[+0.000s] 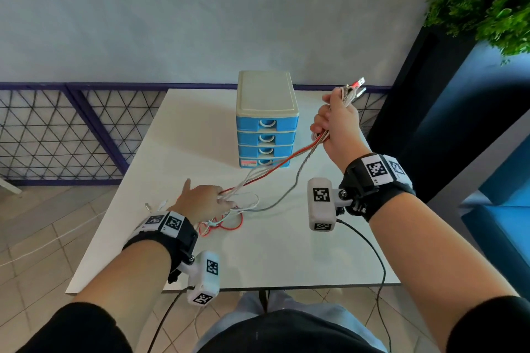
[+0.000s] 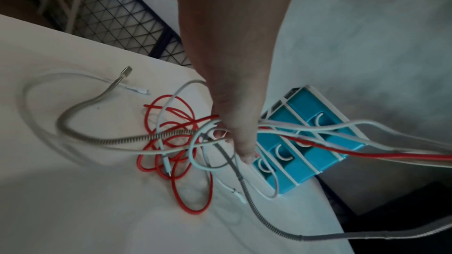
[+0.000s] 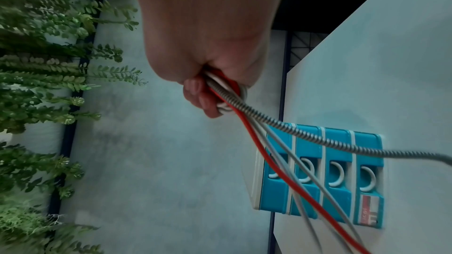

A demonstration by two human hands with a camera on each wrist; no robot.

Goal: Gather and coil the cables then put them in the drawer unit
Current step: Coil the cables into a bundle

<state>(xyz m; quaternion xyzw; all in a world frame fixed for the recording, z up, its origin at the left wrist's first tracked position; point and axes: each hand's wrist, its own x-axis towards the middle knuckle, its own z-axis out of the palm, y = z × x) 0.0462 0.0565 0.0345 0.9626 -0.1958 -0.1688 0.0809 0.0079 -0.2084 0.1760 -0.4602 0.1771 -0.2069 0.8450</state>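
While raised, right hand [image 1: 335, 123]: fist round the cables [image 1: 266, 178]
Left hand [image 1: 200, 200]: fingers curled, gripping cables
Drawers [image 3: 337, 177]: four
Left wrist only: plug [image 2: 126, 70]

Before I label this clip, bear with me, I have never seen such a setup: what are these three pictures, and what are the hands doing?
No machine here: a person wears one camera on the head and one on each wrist. The head view looks down on a white table with a blue four-drawer plastic unit, all drawers shut. The right hand, raised, grips a bundle of red, white and grey cables near their plugs. The left hand, low over the table, has the same cables running through its fingers; loose loops lie beneath. Each wrist view looks along its own hand.
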